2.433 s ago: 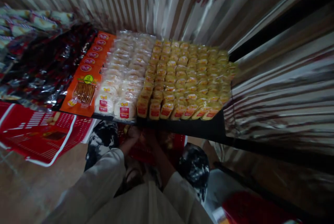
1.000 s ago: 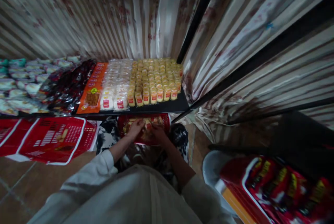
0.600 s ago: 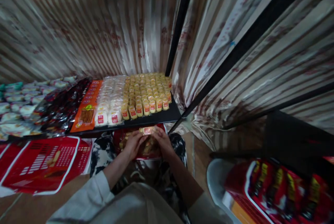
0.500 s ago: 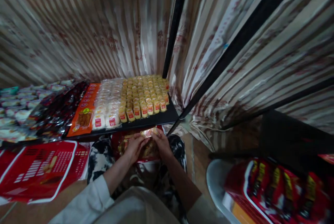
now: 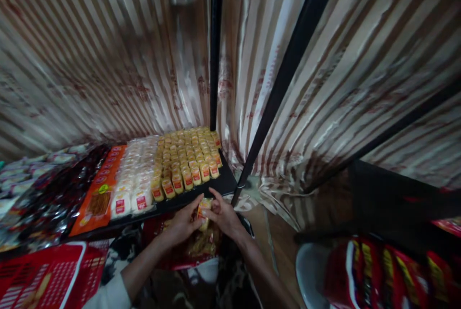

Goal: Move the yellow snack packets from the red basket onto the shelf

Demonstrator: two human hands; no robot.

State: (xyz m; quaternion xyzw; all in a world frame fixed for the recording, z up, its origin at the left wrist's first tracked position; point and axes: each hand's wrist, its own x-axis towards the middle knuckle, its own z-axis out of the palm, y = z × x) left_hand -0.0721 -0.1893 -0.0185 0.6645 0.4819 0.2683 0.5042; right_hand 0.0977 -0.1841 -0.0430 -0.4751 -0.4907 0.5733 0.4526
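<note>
Between my two hands is a small wrapped snack (image 5: 204, 210), yellow with a red and white label, held upright near the shelf's front edge. My left hand (image 5: 185, 221) pinches it from the left, and the fingers of my right hand (image 5: 223, 215) close on it from the right. Below them, a red bag (image 5: 176, 264) of similar yellow packets lies open in my lap. Just beyond my hands, rows of matching yellow packets (image 5: 187, 155) stand on the black shelf (image 5: 227, 179).
Left of the yellow rows are white packets (image 5: 135, 174), an orange packet (image 5: 97, 193) and dark shiny packets (image 5: 46, 203). A red bag (image 5: 39, 275) lies lower left. Black poles (image 5: 277, 88) rise before a striped curtain (image 5: 162, 59). Red packets (image 5: 392, 270) sit lower right beside a pale stool-like edge (image 5: 309, 275).
My hands have come up from over the red bag toward the shelf's front edge. The snack has turned from lying sideways to upright. My view has tilted upward.
</note>
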